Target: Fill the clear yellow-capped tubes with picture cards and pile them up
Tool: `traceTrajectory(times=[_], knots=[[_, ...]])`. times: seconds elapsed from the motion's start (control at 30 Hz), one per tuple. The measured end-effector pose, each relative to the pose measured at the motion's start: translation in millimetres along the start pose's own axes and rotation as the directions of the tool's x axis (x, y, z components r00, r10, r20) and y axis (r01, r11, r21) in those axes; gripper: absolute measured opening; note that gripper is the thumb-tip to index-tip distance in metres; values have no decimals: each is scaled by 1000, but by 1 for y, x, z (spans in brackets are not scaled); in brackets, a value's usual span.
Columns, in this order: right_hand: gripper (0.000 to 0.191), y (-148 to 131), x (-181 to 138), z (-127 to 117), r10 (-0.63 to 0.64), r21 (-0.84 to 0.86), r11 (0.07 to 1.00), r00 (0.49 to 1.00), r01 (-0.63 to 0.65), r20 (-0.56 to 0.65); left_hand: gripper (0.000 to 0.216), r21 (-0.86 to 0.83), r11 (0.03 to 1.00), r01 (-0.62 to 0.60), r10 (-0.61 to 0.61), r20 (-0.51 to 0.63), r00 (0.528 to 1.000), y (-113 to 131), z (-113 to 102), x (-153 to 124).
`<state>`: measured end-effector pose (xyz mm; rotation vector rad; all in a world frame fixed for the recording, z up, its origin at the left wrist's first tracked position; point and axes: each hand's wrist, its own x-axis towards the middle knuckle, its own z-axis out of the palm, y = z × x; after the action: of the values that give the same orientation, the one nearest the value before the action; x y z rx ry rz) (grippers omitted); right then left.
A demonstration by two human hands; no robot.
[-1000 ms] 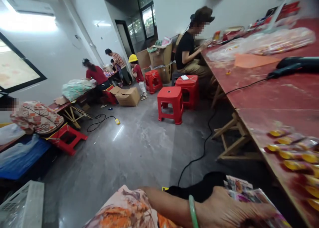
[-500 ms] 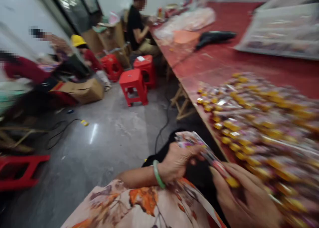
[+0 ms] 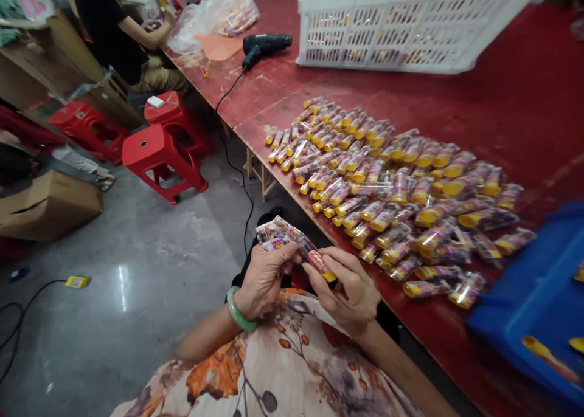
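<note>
My left hand [image 3: 264,278], with a green bangle at its wrist, is closed on several printed sleeves [image 3: 278,231] fanned above its thumb. Between both hands lies a slim clear tube [image 3: 314,258] with a red label and a yellow end, slanting down to the right. The fingers of my right hand [image 3: 349,289] are wrapped round its yellow end. Its upper end lies close to the left thumb; whether that thumb touches it I cannot tell. Many similar yellow-ended tubes [image 3: 387,186] in clear printed wrapping lie spread over the red table [image 3: 269,95] beside me.
Behind the tubes stands a white slatted crate [image 3: 387,40]. A black heat gun [image 3: 267,43] lies left of it, its cord over the table edge. At the right is a blue bin [image 3: 524,320]. Red stools [image 3: 150,155] stand on the floor near a seated person [image 3: 109,34].
My view has swung right and steadied, bringing the blue bin and the whole crate into sight. Both hands still hold the sleeves and the tube.
</note>
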<state>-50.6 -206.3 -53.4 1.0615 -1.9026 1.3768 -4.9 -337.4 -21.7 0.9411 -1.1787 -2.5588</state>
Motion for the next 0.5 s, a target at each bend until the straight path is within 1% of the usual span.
traceTrajectory(times=[0.07, 0.1, 0.13, 0.23, 0.3, 0.37, 0.43, 0.47, 0.5], knots=[[54, 2, 0, -2, -62, -33, 997, 997, 63, 38, 28, 2, 1000, 3, -3, 30, 1000, 2, 0, 1], [55, 3, 1, -2, -72, -29, 997, 996, 74, 49, 26, 2, 1000, 2, -2, 46, 999, 4, 1, 2], [54, 4, 1, -3, -63, -9, 998, 997, 63, 48, 25, 2, 1000, 3, -3, 61, 998, 5, 1, 2], [50, 3, 0, -2, 34, 75, 997, 999, -34, -4, 24, 20, 1000, 17, -19, 96, 995, 6, 1, 2], [48, 2, -1, -1, 78, 76, 994, 997, -75, -27, 23, 36, 999, 19, -24, 117, 993, 3, -1, 2], [50, 2, -3, 1, 24, -9, 1000, 999, -25, -39, 22, 57, 998, 13, -21, 132, 991, 0, -2, 3], [55, 3, -6, 2, -94, -152, 985, 995, 87, -39, 21, 78, 997, 1, -11, 138, 990, -1, -3, 2], [56, 3, -7, 2, -135, -189, 974, 990, 125, -38, 22, 84, 996, -7, -5, 140, 990, -1, -3, 2], [57, 3, -8, 2, -137, -179, 976, 990, 127, -43, 23, 88, 996, -13, 0, 143, 990, -1, -2, 1]])
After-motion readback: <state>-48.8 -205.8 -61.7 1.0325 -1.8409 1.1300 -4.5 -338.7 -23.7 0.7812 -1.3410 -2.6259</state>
